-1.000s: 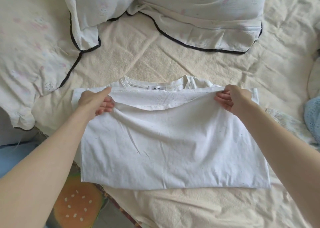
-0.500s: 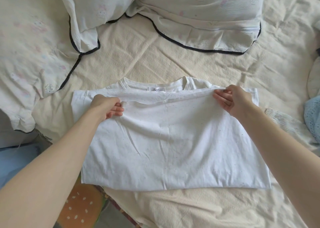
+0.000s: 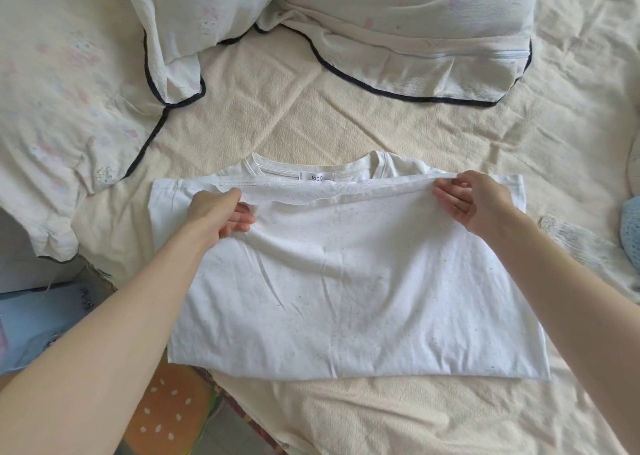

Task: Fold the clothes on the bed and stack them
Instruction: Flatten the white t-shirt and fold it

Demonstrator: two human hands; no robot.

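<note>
A: White T-shirt (image 3: 346,288)?
B: Flat on bed (image 3: 398,416), hem folded up near collar.
A: Hands?
B: Left hand (image 3: 218,214) pinches hem's left end, fingers curled; right hand (image 3: 472,200) pinches right end.

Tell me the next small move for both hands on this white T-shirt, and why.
Probably lay the hem down and let go. Both the left hand and the right hand pinch the folded-up hem of the white T-shirt just short of the collar, so the halving fold looks nearly complete.
</note>
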